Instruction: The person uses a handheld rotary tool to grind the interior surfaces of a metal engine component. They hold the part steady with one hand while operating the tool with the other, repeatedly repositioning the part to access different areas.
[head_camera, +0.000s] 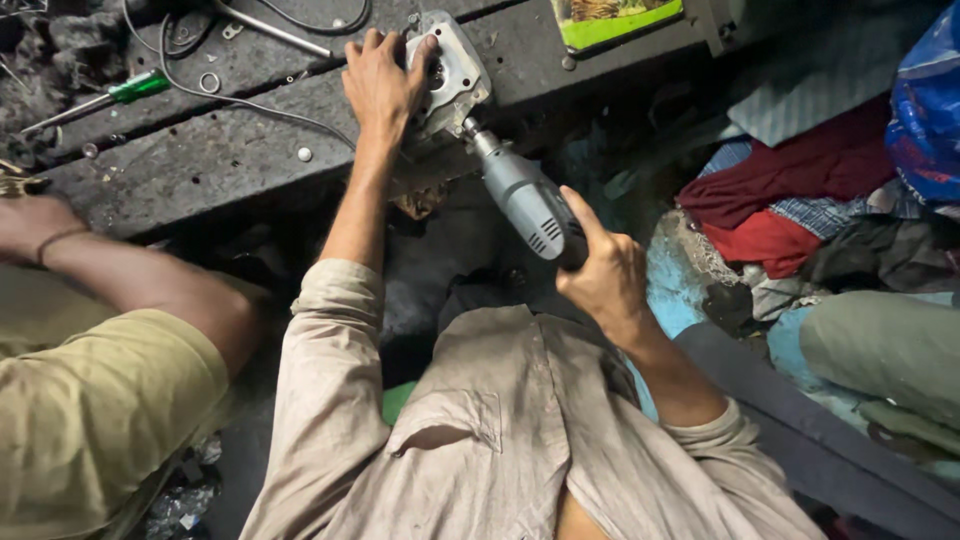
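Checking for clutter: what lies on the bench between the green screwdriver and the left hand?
In the head view, a thin black cable, a small metal ring and a washer lie between the green screwdriver and the left hand.

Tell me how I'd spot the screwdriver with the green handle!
Find the dark, dirty workbench across the top of the picture. Go to its far left end, well left of the left hand pressing on the metal part. The screwdriver lies there slanted, and its bright green handle is the only green among the grey wires and washers.
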